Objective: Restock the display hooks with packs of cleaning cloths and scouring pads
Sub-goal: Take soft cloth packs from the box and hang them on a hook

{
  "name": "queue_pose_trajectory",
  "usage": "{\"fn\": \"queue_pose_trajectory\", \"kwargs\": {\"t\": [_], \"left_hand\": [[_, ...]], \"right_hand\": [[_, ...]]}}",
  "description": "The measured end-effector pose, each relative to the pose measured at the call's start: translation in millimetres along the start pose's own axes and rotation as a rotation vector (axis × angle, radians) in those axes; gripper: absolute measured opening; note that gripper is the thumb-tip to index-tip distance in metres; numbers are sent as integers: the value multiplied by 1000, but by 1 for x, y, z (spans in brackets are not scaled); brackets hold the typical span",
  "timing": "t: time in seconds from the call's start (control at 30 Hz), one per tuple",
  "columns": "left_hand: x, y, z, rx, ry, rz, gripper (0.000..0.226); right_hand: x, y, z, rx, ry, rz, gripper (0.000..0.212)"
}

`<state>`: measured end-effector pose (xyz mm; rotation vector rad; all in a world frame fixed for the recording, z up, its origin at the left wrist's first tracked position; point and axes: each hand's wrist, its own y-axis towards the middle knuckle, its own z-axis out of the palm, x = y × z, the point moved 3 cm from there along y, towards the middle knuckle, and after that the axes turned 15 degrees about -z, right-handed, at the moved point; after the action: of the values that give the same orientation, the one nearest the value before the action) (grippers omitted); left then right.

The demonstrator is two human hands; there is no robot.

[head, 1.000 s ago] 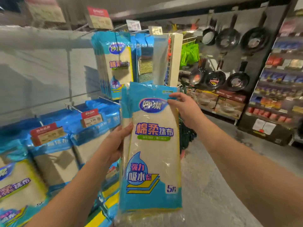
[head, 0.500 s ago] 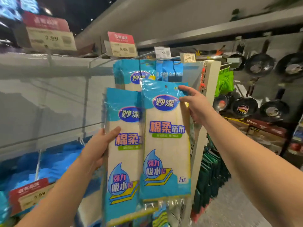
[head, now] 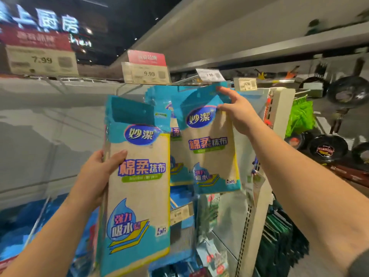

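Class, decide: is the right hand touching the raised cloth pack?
Touching. The head view shows the right hand pinching the raised cloth pack at its top corner.

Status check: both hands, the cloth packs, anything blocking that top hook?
Left hand grips spare cloth packs low. Right hand pinches one pack by its top at the hook. Hung packs behind; hook tip looks free.

A blue and cream pack of cleaning cloths [head: 139, 188] stands upright at the left, gripped at its left edge. A second, matching pack [head: 207, 148] is raised to the right, its blue top pinched up at the display hook [head: 187, 79], just in front of the packs already hanging [head: 159, 96] there.
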<state>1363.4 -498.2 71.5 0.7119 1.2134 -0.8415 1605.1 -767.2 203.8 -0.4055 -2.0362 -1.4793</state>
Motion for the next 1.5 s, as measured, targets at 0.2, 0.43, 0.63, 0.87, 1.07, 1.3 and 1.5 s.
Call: {"fn": "queue_pose_trajectory", "kwargs": {"t": [0.2,0.43,0.63,0.87,1.07,1.3,1.5], "left_hand": [[2,3,4,52,-74,-27,78],[9,6,-1,32,-127,-50,113],[13,7,-6,60,-150,-41,50],[11,13,-8,65,-147,-39,47],[13,14,-13,75,-154,-45,38],[19,16,-17,70,-95,-64,101],[21,14,-9,106,-103,-92,109]], "right_hand": [[-15,11,-8,18,273,32,51],[-16,21,-5,44,394,52,53],[-24,21,-8,57,484,38,49],[-24,33,-2,34,491,71,45],[-38,42,11,23,459,135,51],[-49,47,31,39,124,95,54],[-64,58,60,103,-218,17,51]]}}
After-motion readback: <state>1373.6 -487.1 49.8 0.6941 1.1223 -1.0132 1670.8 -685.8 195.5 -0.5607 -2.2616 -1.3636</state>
